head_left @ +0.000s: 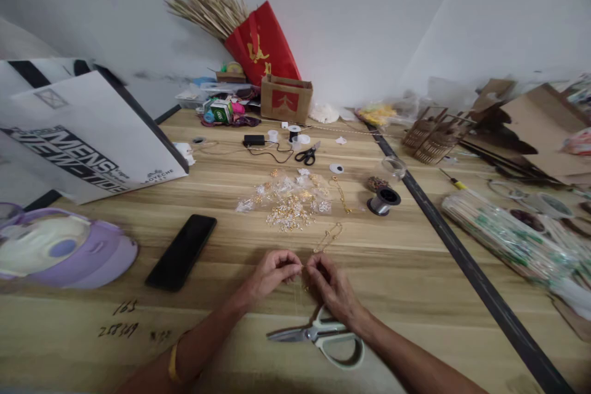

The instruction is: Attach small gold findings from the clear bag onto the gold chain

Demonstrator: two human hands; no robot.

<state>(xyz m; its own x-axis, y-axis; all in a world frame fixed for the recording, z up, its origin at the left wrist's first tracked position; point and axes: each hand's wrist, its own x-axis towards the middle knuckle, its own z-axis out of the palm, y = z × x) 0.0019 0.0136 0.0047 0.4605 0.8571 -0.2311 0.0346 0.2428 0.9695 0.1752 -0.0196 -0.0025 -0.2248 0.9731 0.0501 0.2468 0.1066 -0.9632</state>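
Observation:
My left hand (279, 271) is closed in a pinch on a thin, pale thread (296, 298), which hangs below the fingertips. Close beside it, my right hand (333, 286) also pinches, its fingertips nearly meeting the left ones; what they hold is too small to make out. A tiny gold piece (305, 287) shows just under the right fingers. Beyond the hands lies a gold chain (329, 237) in a loose loop. Large scissors (318, 335) with pale green handles rest under and beside my right wrist, blades pointing left.
Ahead, small gold and clear findings (289, 212) lie piled with plastic bags. A wire spool (383, 201), a second gold chain (341, 195) and black scissors (307, 154) sit further out. Left are a phone (181, 252) and purple visor (101, 255); right, a long plastic-wrapped bundle (494, 231).

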